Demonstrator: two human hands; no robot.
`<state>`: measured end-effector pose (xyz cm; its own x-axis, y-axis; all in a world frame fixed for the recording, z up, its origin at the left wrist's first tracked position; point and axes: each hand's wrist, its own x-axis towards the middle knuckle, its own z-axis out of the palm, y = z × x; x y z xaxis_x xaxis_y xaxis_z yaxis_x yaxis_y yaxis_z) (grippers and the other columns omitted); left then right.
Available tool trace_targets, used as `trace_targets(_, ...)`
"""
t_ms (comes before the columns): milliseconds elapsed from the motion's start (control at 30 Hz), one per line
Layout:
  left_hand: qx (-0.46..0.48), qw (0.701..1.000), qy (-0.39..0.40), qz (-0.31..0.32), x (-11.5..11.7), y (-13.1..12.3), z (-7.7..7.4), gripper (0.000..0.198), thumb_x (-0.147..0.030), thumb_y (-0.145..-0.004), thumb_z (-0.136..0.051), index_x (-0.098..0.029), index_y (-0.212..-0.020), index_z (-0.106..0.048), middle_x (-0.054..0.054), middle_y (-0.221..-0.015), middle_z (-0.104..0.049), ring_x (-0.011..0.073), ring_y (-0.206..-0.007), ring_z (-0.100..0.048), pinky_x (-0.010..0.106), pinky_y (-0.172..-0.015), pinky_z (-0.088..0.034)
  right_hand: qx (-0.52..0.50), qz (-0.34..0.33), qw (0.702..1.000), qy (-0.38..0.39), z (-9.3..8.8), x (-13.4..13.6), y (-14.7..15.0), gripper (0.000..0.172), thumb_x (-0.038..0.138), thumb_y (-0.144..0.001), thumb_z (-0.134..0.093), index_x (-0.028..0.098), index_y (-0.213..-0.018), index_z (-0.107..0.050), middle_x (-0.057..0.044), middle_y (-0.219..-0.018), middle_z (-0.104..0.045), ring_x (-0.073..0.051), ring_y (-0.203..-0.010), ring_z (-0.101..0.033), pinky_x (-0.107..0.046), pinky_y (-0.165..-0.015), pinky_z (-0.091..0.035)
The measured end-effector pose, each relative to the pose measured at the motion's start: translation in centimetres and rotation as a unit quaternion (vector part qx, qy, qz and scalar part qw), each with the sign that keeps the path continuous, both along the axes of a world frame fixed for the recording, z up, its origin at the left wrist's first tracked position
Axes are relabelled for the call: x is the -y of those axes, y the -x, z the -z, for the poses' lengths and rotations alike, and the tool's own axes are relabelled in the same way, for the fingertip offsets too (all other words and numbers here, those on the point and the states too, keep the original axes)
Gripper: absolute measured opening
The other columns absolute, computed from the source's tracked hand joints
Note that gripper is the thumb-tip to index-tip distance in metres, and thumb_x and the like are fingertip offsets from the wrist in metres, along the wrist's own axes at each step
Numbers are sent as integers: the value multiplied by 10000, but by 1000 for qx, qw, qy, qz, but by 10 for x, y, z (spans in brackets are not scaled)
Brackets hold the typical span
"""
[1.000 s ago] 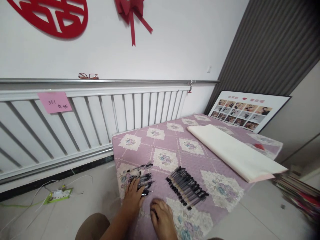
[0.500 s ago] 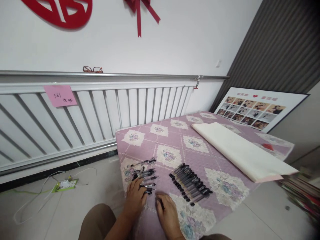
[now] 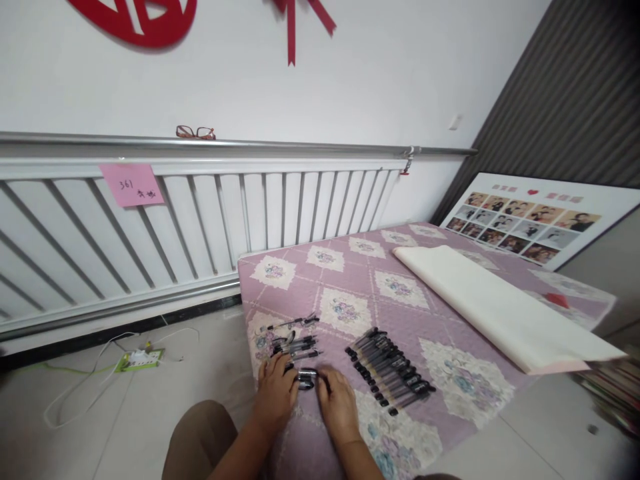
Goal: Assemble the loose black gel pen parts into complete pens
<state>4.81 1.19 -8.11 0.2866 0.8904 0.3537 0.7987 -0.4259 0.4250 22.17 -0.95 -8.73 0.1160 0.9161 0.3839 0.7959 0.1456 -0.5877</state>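
Note:
My left hand (image 3: 276, 395) rests low on the cloth with its fingers curled over a black-capped pen (image 3: 307, 375). The fingers of my right hand (image 3: 340, 404) are closed at the other end of that pen, so it lies between both hands. One more dark pen (image 3: 305, 385) is just below it, partly under my left fingers. Beyond my left hand is a loose pile of black pens (image 3: 300, 343), lying at differing angles. To the right of my right hand, several capped pens (image 3: 393, 367) lie side by side in a slanting row.
A purple flowered cloth (image 3: 330, 267) covers the surface. Across its right side lies a folded cream sheet (image 3: 465, 300), with a photo board (image 3: 530, 217) behind. A white radiator (image 3: 260, 207) stands along the wall. On the floor at left is a power strip (image 3: 143, 360) with cables.
My right hand has moved forward to the pen's end, with its fingers now meeting it. My left hand has stayed by the pens. The whole view has shifted slightly.

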Motion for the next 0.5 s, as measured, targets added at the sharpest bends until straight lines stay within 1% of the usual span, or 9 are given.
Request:
trace_targets(133,8,1000,-9,19,1,1,-2,168,-166,-814,-577,-262,-931,-651,30,-1300,-561,280,-1271,-410,549,-1073,-254,-36,20,999,-16,5,-8,-3,251,236,-883,-439,187,-991,-660,-78,-959,-700,-217,-918,-643,-351,-843,-499)
trace_targets(300,10,999,-12,41,1,2,-2,141,-182,-803,-592,-263,-903,-651,23,-1296,-566,280,-1271,-408,552,-1076,-242,-40,48,997,-32,5,-25,-4,265,281,-895,-422,193,-943,-668,-79,-947,-699,-213,-909,-633,-351,-853,-488)
trace_targets(400,14,999,-13,31,0,1,0,145,-187,-800,-602,-263,-913,-653,25,-1283,-576,281,-1266,-412,548,-1073,-242,-24,57,998,-20,3,-35,-4,285,304,-901,-416,193,-976,-668,-87,-1011,-694,-223,-962,-614,-364,-893,-460)
trace_targets(500,22,1000,-7,1,-1,-1,0,150,-178,-810,-588,-267,-907,-661,22,-1253,-594,279,-1249,-429,550,-1062,-250,11,78,997,23,-2,-44,-2,316,324,-915,-410,188,-1051,-659,-92,-1087,-679,-240,-1038,-584,-379,-930,-420)
